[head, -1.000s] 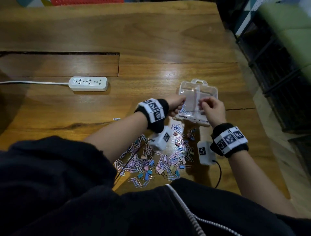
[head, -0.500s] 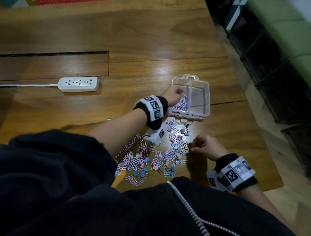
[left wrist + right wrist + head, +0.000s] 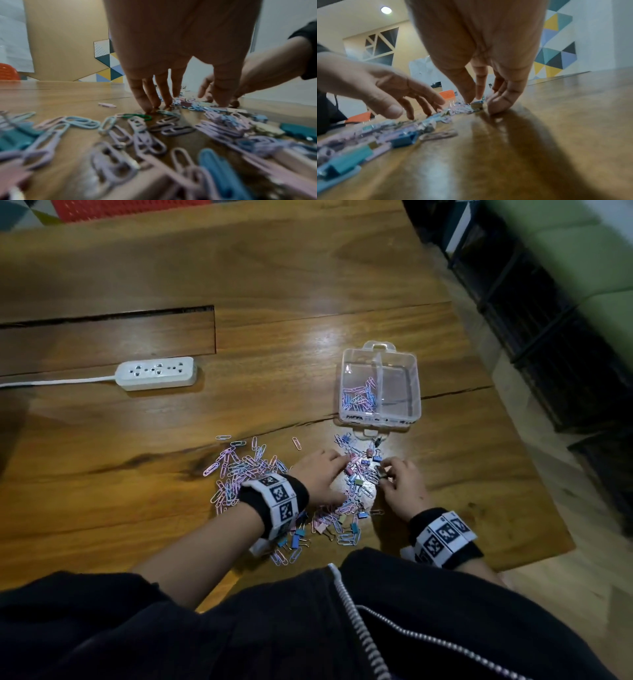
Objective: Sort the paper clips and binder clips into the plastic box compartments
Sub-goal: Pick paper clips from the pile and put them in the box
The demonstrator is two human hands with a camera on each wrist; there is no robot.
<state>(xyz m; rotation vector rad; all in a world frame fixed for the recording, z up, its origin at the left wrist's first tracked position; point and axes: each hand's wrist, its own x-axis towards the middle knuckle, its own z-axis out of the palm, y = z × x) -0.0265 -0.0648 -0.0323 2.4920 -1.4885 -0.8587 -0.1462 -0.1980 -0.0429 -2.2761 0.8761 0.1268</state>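
- Head view: L hand (image 3: 318, 477) fingers spread, tips on clips (image 3: 356, 484) on surface (image 3: 274, 285).
- R hand (image 3: 402, 486) fingers pinching a binder clip (image 3: 476, 105).
- Box (image 3: 412, 392) left compartment holds paper clips (image 3: 361, 398).

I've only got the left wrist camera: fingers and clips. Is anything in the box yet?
Observer: Yes. In the head view the box holds paper clips in its left compartment.
Operator: And the right compartment?
Observer: No clips show in it.
Operator: What's the right hand on?
Observer: In its wrist view the right hand pinches a small binder clip against the table.
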